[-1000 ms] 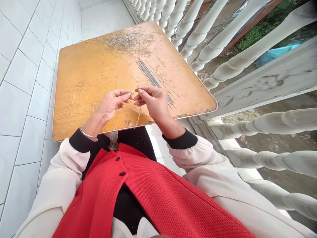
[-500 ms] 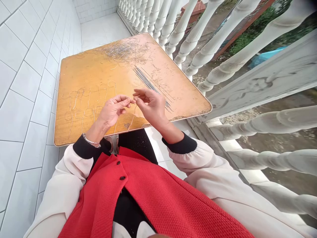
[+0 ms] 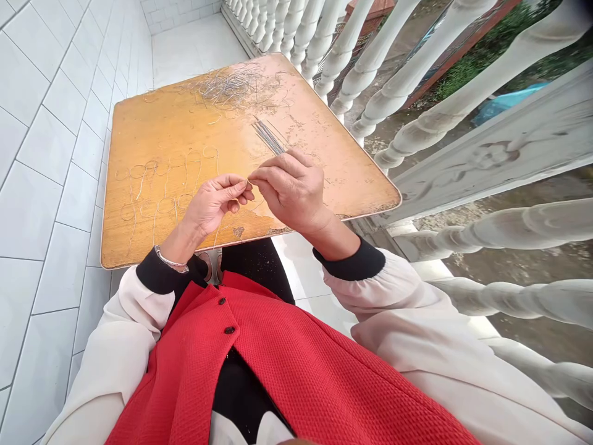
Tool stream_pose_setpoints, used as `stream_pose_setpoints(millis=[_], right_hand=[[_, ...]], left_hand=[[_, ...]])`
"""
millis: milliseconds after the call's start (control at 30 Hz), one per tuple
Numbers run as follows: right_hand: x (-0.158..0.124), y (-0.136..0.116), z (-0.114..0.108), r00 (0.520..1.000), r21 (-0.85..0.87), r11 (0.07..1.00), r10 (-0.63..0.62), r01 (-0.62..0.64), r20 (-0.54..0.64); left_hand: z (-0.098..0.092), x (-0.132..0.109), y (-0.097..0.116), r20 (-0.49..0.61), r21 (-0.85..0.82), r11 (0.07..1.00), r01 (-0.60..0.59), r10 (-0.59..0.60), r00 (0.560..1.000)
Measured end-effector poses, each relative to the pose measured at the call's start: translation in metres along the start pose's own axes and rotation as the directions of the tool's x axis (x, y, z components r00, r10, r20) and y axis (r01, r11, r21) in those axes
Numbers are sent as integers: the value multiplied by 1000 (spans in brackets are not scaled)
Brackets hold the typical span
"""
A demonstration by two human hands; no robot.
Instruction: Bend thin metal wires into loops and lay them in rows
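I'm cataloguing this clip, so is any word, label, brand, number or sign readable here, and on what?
There is no readable text in view.
The fine looped strands on the orange-brown tabletop curl like rows of 9s, but they are strands, not writing.
The red vest and its black buttons show no label or brand that can be read.

a tiled balcony, with white stone balusters point(image 3: 370, 68) along a railing.
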State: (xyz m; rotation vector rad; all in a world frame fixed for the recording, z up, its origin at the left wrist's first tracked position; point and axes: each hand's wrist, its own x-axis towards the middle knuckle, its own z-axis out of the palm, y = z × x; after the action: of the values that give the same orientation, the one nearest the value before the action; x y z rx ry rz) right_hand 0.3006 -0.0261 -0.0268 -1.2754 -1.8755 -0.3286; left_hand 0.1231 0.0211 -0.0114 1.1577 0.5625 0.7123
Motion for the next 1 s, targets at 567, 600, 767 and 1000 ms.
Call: stream_pose_setpoints(millis=[567, 600, 767, 1000], right_hand=[[0, 1, -1, 999, 51, 998, 44, -45, 27], [1, 2, -3, 999, 53, 998, 35, -37, 41], [2, 1, -3, 996, 66, 997, 25, -31, 89], [0, -4, 8, 967, 277, 928, 253, -250, 24]], left_hand=[[5, -3, -4, -56, 24, 1000, -9, 11, 998], [5, -3, -4, -59, 30, 1000, -7, 9, 998], [6, -2, -7, -93, 57, 998, -27, 32, 995], [12, -1, -9, -240, 63, 996, -59, 72, 968]])
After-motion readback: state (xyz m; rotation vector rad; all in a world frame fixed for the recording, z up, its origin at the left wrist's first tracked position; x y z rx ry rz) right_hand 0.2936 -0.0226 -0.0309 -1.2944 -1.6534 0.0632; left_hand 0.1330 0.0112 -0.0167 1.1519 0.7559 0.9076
